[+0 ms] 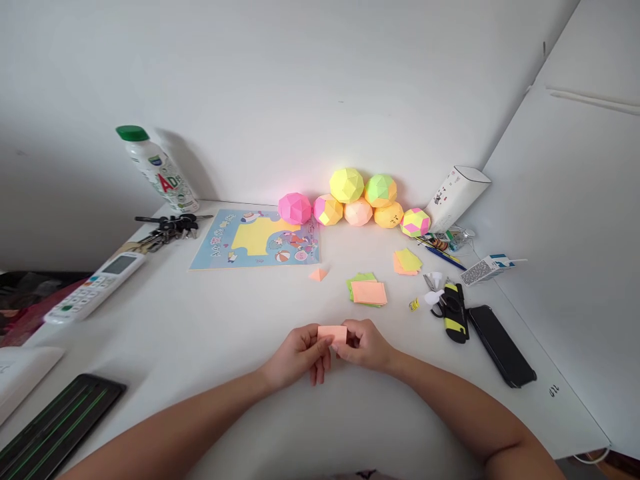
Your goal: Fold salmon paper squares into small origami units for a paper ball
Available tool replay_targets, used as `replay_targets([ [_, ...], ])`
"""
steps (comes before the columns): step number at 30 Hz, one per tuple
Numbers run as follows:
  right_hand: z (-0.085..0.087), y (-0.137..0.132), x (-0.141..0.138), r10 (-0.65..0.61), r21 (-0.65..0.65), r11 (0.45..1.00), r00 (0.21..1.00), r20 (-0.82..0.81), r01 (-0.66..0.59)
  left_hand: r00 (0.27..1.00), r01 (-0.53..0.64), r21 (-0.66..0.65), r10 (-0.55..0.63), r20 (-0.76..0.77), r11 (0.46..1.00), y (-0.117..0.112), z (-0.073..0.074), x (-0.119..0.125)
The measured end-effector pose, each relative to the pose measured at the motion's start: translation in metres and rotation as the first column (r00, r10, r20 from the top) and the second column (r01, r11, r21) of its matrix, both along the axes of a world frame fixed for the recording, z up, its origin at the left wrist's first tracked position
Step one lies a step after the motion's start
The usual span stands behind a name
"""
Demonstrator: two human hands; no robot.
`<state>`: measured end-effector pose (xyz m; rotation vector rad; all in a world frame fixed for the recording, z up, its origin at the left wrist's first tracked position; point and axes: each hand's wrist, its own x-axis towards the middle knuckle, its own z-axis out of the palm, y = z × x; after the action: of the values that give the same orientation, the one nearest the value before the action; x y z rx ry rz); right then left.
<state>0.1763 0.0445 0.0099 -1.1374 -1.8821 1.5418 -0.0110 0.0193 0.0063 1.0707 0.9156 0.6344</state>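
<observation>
Both of my hands meet over the white table (210,333) at its middle front. My left hand (299,355) and my right hand (364,345) pinch a small folded peach paper (332,333) between their fingertips, one at each end. Just beyond it lies a stack of peach and green paper squares (368,292). A small folded peach paper triangle (318,274) sits to the left of that stack. Another loose pile of yellow and orange squares (407,261) lies further right.
Several coloured paper balls (347,185) line the wall. A blue picture sheet (257,239), keys (170,227), a bottle (157,169) and a remote (95,287) are left. A white carton (457,195), pens, scissors (453,310) and a phone (501,345) are right. A dark keyboard (55,427) lies front left.
</observation>
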Motion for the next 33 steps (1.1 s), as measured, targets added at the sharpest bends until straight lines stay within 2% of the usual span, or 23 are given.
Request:
replay_targets([
  [6,-0.005,-0.002,-0.003,-0.042,0.01,0.999,0.997,0.058,0.042,0.998,-0.048,0.044,0.049,-0.029,0.998,-0.003,0.0,0.004],
  [14,0.005,0.0,-0.002,0.012,-0.111,0.994,0.999,-0.038,-0.017,1.0,0.023,0.051,-0.023,-0.001,0.998,-0.001,0.0,0.002],
  [18,0.007,0.001,0.0,0.025,-0.143,0.989,0.998,-0.065,-0.034,1.0,0.018,0.038,-0.019,0.008,0.999,-0.001,0.002,0.001],
  [33,-0.002,0.001,0.003,0.019,-0.111,0.993,0.998,-0.053,-0.025,1.0,0.018,0.019,-0.018,0.023,1.0,0.002,0.001,0.002],
])
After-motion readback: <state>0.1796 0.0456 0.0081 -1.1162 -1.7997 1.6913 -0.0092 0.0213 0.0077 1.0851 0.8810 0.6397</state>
